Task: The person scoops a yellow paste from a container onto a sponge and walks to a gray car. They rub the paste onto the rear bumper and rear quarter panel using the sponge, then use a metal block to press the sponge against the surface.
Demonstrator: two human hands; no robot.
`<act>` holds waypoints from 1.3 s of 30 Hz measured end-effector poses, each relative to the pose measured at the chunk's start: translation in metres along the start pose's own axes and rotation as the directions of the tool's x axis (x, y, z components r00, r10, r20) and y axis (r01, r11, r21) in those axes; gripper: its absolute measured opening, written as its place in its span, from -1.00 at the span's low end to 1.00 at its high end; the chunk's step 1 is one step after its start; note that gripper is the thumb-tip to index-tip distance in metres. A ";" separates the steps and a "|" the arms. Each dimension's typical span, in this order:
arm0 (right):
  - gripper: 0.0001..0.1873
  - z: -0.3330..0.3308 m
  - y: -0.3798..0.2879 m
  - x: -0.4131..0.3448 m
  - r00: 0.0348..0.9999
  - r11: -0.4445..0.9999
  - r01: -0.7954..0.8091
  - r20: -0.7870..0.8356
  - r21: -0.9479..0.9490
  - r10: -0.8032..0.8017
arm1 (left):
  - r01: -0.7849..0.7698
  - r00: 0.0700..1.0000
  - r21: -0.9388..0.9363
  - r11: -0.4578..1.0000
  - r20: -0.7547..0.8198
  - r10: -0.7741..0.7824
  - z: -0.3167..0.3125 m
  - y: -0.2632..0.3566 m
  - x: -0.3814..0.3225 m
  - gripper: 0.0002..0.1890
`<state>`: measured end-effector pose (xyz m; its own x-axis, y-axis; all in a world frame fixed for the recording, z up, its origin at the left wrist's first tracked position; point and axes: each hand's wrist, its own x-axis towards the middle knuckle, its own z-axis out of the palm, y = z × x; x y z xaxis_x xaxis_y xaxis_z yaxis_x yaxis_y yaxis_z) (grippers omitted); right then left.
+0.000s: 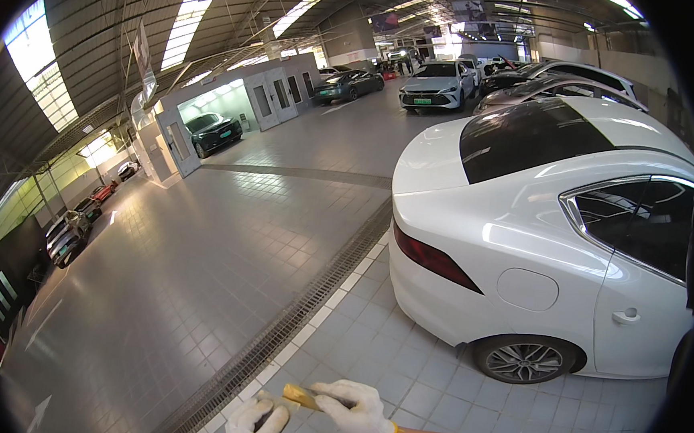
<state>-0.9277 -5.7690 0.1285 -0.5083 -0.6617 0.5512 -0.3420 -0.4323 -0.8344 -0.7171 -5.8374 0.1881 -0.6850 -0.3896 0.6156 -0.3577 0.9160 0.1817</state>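
Observation:
Both of my hands wear white knit work gloves, low in the view over the tiled floor. My right hand [357, 411] pinches a small flat tool [301, 396], yellow at its outer end; whether that is its own colour or a coating I cannot tell. My left hand [257, 425] is just left of it, fingers curled around a thin pale flat piece [278, 400] whose edge shows near the yellow end. Contact between the two pieces cannot be made out. Ahead to the right stands a white sedan [526, 241], beyond my hands' touch.
A floor drain grate [292, 315] runs diagonally past my left side. Farther off are a lit spray booth [216, 102] with a dark car [214, 133] inside, a parked grey-white sedan [431, 86], and a row of vehicles [71, 236] at far left. Distant people are at the back.

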 end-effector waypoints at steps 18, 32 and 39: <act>-0.74 0.028 -0.015 -0.005 0.997 0.996 -0.022 -0.077 -0.082 0.016 | -0.094 0.981 -0.110 0.989 0.159 0.111 0.006 -0.029 -0.006 -0.36; -0.65 0.005 0.009 -0.002 0.791 0.544 -0.529 0.147 0.651 0.594 | 0.485 0.723 -0.836 -0.257 0.548 -0.421 0.023 -0.028 0.008 -0.24; -0.76 -0.007 0.022 0.019 0.931 0.895 -0.363 0.069 0.260 0.358 | -0.019 0.997 -0.201 0.979 -0.080 0.003 0.023 -0.018 0.034 -0.48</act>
<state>-0.9505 -5.7862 0.1204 -0.5412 -0.8132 0.2142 0.0839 -0.3056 -0.9484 -0.7485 -5.8692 0.1885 -0.6330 -0.3782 0.6754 -0.2101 0.9237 0.3204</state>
